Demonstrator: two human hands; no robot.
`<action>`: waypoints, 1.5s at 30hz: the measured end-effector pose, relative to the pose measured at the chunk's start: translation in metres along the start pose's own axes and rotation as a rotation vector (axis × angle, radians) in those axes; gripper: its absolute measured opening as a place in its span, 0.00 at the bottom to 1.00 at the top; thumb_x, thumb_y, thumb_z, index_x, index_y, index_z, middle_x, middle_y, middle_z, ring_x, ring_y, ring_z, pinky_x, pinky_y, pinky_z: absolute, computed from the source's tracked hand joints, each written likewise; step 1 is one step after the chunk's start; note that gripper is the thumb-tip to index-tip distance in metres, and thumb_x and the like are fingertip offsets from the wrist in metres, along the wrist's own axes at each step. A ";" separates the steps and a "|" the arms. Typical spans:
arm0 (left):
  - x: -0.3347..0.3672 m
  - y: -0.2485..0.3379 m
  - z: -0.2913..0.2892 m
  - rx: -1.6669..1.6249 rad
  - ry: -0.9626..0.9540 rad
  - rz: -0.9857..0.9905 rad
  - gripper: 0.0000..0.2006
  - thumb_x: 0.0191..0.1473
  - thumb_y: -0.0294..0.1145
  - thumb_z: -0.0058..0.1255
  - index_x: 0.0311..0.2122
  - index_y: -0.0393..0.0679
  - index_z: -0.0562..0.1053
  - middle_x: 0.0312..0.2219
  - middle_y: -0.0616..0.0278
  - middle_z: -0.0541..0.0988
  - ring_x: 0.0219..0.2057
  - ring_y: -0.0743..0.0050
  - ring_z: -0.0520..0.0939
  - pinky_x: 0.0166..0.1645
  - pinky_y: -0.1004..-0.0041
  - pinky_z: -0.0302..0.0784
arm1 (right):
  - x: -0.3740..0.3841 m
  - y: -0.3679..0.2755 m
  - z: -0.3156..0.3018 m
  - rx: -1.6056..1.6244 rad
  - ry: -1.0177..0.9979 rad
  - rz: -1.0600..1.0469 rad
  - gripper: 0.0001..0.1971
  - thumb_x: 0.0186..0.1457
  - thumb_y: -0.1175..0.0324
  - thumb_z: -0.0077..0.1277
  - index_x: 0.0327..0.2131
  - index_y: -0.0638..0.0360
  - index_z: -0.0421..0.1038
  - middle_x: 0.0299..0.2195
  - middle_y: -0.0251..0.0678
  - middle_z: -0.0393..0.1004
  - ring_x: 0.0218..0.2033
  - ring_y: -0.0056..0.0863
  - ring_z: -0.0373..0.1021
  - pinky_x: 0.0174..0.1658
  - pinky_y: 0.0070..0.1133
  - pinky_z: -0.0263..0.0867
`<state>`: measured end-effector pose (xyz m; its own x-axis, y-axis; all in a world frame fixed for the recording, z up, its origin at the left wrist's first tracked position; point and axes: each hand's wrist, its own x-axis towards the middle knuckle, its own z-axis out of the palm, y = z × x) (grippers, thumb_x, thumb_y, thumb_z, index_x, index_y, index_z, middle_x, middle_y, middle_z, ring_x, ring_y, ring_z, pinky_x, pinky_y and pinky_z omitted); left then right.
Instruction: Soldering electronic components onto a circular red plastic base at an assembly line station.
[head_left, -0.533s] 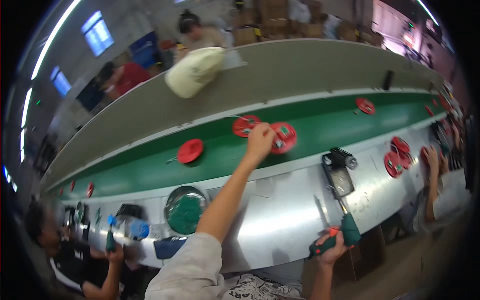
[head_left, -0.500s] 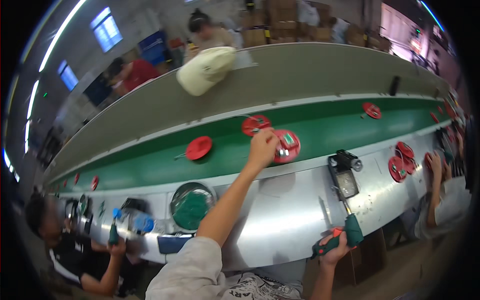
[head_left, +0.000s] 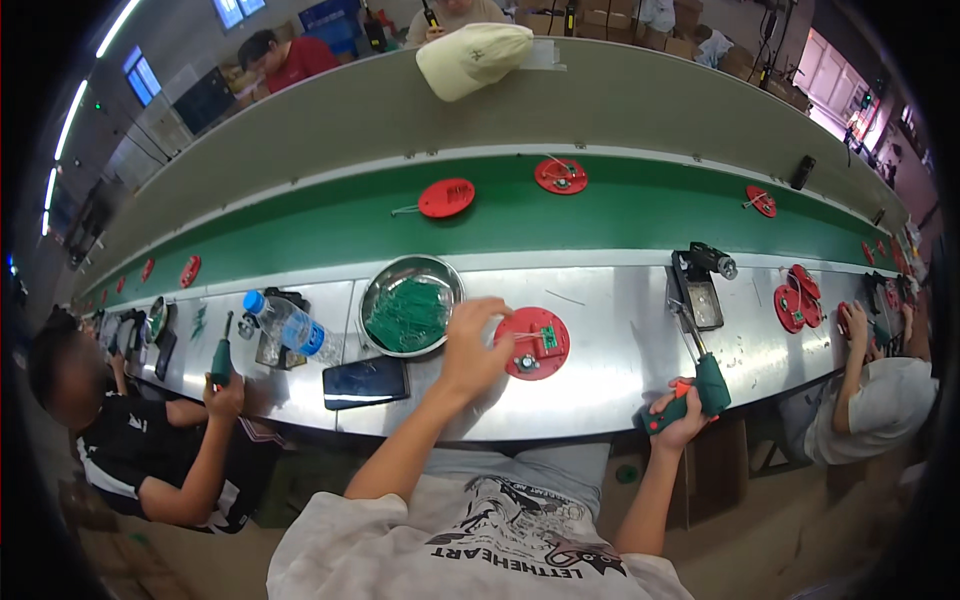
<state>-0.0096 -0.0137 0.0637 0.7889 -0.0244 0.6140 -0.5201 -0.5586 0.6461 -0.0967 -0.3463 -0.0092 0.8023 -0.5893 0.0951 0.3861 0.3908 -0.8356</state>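
My left hand is at the left edge of a red round plate on the metal bench, thumb and fingers apart. Whether the fingertips touch the plate I cannot tell. A small green circuit board, a round metal part and thin white wires sit on the plate. In my right hand is a green pistol-shaped soldering gun with an orange trigger. The gun's metal tip points up to a black holder tray with a spool beside it.
A steel bowl of green wires, a dark phone and a water bottle are on my left. Behind runs a green conveyor belt with several red plates. Co-workers sit on both sides; the left one holds a green tool.
My left hand has come back from the belt to the bench, and the red plate with the board now lies there. My right hand still holds the soldering gun. The view has tilted down.
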 end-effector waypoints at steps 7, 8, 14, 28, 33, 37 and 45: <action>0.028 0.082 -0.138 -0.024 0.847 0.717 0.11 0.47 0.27 0.51 0.21 0.37 0.62 0.18 0.50 0.66 0.18 0.60 0.62 0.22 0.64 0.52 | -0.002 -0.002 0.000 -0.126 -0.059 -0.018 0.13 0.63 0.62 0.45 0.39 0.66 0.68 0.30 0.41 0.72 0.13 0.26 0.65 0.17 0.23 0.63; 0.020 0.093 -0.148 -0.115 0.812 0.709 0.14 0.50 0.29 0.48 0.18 0.39 0.59 0.15 0.54 0.64 0.16 0.64 0.61 0.22 0.67 0.49 | -0.004 -0.002 0.001 -0.120 -0.052 -0.022 0.14 0.63 0.62 0.45 0.39 0.65 0.68 0.30 0.41 0.72 0.13 0.26 0.65 0.17 0.23 0.63; 0.012 0.046 -0.130 -0.035 0.408 0.114 0.08 0.46 0.22 0.56 0.24 0.38 0.67 0.16 0.61 0.62 0.16 0.71 0.63 0.21 0.69 0.54 | -0.011 -0.002 -0.020 0.047 -0.092 -0.049 0.16 0.63 0.59 0.40 0.42 0.65 0.65 0.35 0.42 0.69 0.14 0.24 0.65 0.18 0.22 0.64; 0.189 -0.202 0.062 0.801 -0.294 0.089 0.35 0.49 0.35 0.62 0.62 0.47 0.64 0.58 0.43 0.66 0.56 0.35 0.70 0.59 0.48 0.69 | -0.010 0.007 -0.015 0.055 -0.089 -0.022 0.19 0.60 0.57 0.40 0.44 0.64 0.63 0.38 0.47 0.69 0.16 0.27 0.65 0.21 0.25 0.67; 0.213 -0.191 0.093 0.666 -0.424 0.147 0.16 0.56 0.36 0.57 0.49 0.44 0.76 0.47 0.50 0.78 0.45 0.45 0.80 0.50 0.53 0.76 | -0.008 -0.001 -0.020 0.052 -0.076 -0.041 0.19 0.61 0.57 0.39 0.45 0.65 0.63 0.38 0.47 0.68 0.16 0.26 0.66 0.20 0.25 0.68; 0.202 -0.099 0.116 0.149 -0.372 0.061 0.14 0.59 0.35 0.55 0.47 0.40 0.78 0.36 0.50 0.83 0.35 0.54 0.85 0.42 0.63 0.80 | -0.013 -0.002 -0.024 0.063 -0.108 -0.060 0.20 0.61 0.56 0.40 0.45 0.64 0.63 0.38 0.47 0.67 0.16 0.26 0.65 0.20 0.25 0.67; 0.134 -0.009 0.167 -0.306 -0.771 -0.084 0.16 0.54 0.38 0.60 0.43 0.38 0.81 0.35 0.52 0.84 0.35 0.63 0.84 0.42 0.66 0.79 | -0.015 0.007 -0.026 0.213 -0.135 -0.043 0.18 0.62 0.58 0.38 0.46 0.64 0.62 0.38 0.48 0.67 0.17 0.26 0.65 0.21 0.25 0.67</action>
<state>0.1553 -0.1507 0.0640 0.7740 -0.6157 0.1480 -0.4281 -0.3366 0.8387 -0.1175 -0.3531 -0.0303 0.8311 -0.5142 0.2119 0.4970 0.5157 -0.6979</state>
